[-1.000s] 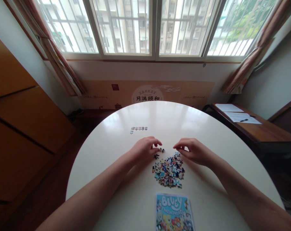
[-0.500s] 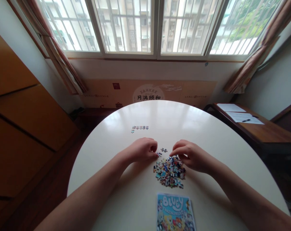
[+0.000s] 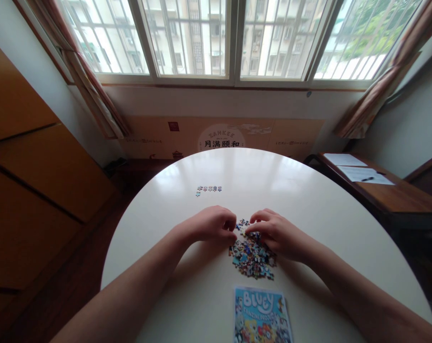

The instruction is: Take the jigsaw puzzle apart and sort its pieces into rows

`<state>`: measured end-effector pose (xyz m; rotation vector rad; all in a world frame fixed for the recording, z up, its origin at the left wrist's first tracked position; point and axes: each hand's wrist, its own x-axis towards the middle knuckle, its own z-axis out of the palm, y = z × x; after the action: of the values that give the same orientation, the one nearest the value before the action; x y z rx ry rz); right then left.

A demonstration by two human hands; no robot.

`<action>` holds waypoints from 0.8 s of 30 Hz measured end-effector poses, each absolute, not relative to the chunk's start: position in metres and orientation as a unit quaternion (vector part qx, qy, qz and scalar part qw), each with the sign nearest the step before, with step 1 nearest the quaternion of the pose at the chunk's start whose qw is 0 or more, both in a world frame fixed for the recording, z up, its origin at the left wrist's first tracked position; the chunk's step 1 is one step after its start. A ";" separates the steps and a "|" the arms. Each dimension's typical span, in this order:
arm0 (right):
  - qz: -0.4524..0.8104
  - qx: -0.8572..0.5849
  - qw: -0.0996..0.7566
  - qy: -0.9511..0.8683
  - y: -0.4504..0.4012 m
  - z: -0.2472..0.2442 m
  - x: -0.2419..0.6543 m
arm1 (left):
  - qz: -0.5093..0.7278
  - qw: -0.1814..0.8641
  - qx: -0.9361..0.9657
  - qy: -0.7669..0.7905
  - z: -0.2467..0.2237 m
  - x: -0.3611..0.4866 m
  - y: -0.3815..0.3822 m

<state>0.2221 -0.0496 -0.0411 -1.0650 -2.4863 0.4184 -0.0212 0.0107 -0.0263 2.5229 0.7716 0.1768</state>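
Note:
A heap of small jigsaw puzzle pieces (image 3: 253, 257) lies on the white round table (image 3: 302, 186), multicoloured and overlapping. At the heap's upper left is my left hand (image 3: 216, 224), its fingers loosely curled and the thumb apart from them; no piece shows in its grasp. From the right, my right hand (image 3: 276, 233) reaches over the top of the heap. Its fingers are spread, with a fingertip at the pieces, and part of the heap is hidden under it. Farther off, several pieces (image 3: 209, 189) stand in a short row, with one piece (image 3: 198, 194) below its left end.
A blue picture card (image 3: 261, 314) marked "Bluey" lies near me, below the heap. To the right stands a brown wooden table (image 3: 402, 195) with papers (image 3: 366, 175) and a pen (image 3: 368, 179). A printed cardboard panel (image 3: 144, 138) is behind the round table.
My right hand has moved left over the heap's top, toward my left hand. More pieces now lie spread between the two hands. The left hand has barely shifted.

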 end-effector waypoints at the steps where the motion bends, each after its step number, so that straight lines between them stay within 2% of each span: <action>1: 0.148 -0.382 0.205 -0.889 -0.049 -0.042 0.223 | 0.063 0.248 0.923 0.289 -0.027 -0.021 0.010; 11: 0.129 -0.409 0.242 -0.870 -0.046 -0.049 0.228 | 0.074 0.258 0.915 0.302 -0.021 -0.024 0.012; 24: 0.128 -0.410 0.234 -0.872 -0.045 -0.047 0.229 | 0.052 0.258 0.914 0.310 -0.020 -0.017 0.007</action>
<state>0.2291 -0.0448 -0.0472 -1.1255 -2.3944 0.3506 -0.0174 0.0070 -0.0200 2.4775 0.8414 0.1409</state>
